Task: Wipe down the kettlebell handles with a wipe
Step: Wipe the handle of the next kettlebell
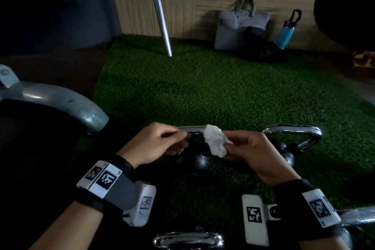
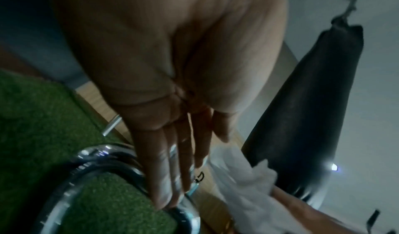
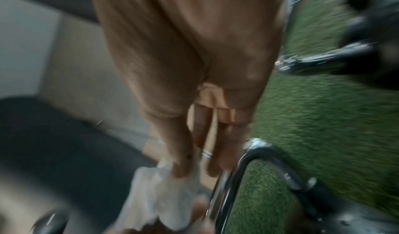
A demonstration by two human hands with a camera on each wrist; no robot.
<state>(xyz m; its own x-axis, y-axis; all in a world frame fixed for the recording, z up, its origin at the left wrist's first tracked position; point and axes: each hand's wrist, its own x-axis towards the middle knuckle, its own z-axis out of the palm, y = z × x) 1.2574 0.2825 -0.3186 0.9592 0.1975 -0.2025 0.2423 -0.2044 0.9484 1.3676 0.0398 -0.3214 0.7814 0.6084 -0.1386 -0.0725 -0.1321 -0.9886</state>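
Observation:
A black kettlebell (image 1: 199,160) with a chrome handle (image 1: 192,128) stands on the green turf in front of me. My left hand (image 1: 182,140) is at the left end of that handle. In the left wrist view its fingers (image 2: 170,172) lie nearly straight along the chrome handle (image 2: 103,154), with the thumb apart. My right hand (image 1: 227,144) pinches a crumpled white wipe (image 1: 215,142) at the handle's right end. The right wrist view shows the wipe (image 3: 164,201) between thumb and fingers, beside the handle (image 3: 226,195). A second kettlebell handle (image 1: 292,130) is to the right, a third (image 1: 188,239) near my wrists.
A steel barbell (image 1: 162,22) leans on the wooden wall. A grey bag (image 1: 239,26) and a blue bottle (image 1: 286,32) stand at the turf's far edge. A grey machine frame (image 1: 60,99) curves in at left. A black punching bag (image 2: 302,109) hangs at right.

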